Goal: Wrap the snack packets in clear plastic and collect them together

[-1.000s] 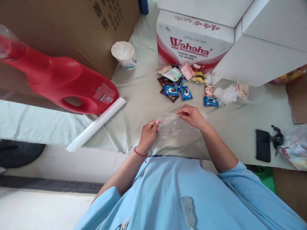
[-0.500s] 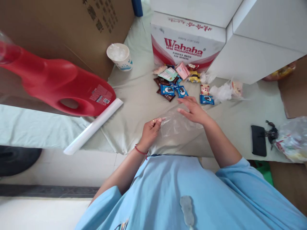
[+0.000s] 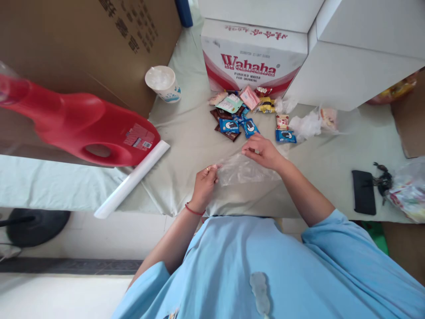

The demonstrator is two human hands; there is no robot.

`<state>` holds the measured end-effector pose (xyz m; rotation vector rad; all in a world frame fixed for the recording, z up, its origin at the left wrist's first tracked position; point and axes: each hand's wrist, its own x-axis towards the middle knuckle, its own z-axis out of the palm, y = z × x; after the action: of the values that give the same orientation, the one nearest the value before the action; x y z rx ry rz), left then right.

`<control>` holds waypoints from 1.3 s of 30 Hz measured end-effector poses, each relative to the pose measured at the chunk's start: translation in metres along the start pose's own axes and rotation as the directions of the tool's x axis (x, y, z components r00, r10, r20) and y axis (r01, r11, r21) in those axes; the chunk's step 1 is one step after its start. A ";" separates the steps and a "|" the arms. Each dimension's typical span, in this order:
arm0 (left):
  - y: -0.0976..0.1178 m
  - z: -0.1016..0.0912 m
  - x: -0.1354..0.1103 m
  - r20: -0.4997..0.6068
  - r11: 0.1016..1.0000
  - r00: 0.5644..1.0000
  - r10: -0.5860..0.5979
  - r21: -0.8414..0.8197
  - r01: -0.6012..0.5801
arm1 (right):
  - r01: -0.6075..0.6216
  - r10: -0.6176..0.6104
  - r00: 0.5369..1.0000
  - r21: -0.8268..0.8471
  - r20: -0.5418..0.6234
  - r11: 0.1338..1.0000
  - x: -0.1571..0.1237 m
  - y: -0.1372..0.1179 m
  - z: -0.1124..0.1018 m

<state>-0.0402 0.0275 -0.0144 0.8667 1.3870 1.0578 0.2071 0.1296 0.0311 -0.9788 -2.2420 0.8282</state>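
Here's the clear film (image 3: 235,173), thin crinkled plastic, glinting in streaks, above a matt, rumpled tablecloth (image 3: 189,150). Over to the red jug (image 3: 83,115): smooth moulded plastic, softly shiny! Brown carton (image 3: 76,48), dull cardboard; printed white box (image 3: 252,57), smoother card. Blue snack packets (image 3: 229,126) flash glossy wrapping, the cup (image 3: 171,94) looks like paper, and the black slab (image 3: 363,195) is perhaps smooth plastic, hard to tell from here.

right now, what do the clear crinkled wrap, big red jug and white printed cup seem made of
Clear crinkled wrap: likely thin glossy plastic, transparent with pale creases.
Big red jug: probably smooth moulded plastic, its handle formed into the body.
White printed cup: perhaps matte paper, without sharp highlights.
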 end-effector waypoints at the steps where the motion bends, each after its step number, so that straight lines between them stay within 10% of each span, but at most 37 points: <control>1: -0.001 0.000 0.004 -0.007 1.000 1.000 -0.003 -0.021 0.002 | 0.018 -0.021 0.998 -0.070 -0.054 0.997 -0.010 -0.010 -0.004; 9: 0.020 -0.001 0.052 -0.079 0.978 0.995 -0.060 -0.206 0.043 | 0.008 -0.078 0.982 -0.369 -0.173 0.929 -0.129 -0.062 0.032; 14: 0.020 -0.007 0.061 -0.121 0.955 0.980 -0.160 -0.271 0.123 | -0.107 0.115 0.993 -0.255 0.014 0.961 -0.161 -0.059 0.076; 19: 0.012 -0.015 0.057 -0.152 0.918 0.955 -0.255 -0.349 0.189 | -0.112 0.144 0.963 -0.149 0.228 0.982 -0.144 -0.061 0.082; 31: 0.038 0.017 0.098 -0.031 0.929 0.968 -0.248 -0.290 0.228 | 0.397 -0.207 0.863 -0.366 0.461 0.842 -0.062 -0.102 0.092; 36: 0.037 0.013 0.069 -0.267 0.987 0.959 0.092 0.154 -0.052 | 0.260 -0.047 0.897 -0.438 0.440 0.861 -0.050 -0.091 0.116; 39: 0.030 0.000 0.039 -0.139 0.860 0.964 0.228 0.492 -0.133 | 0.187 0.017 0.912 -0.452 0.411 0.872 -0.048 -0.088 0.124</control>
<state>-0.0457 0.0737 0.0012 1.3061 1.8029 0.9683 0.1110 0.0056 0.0013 -0.9729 -2.9255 0.4549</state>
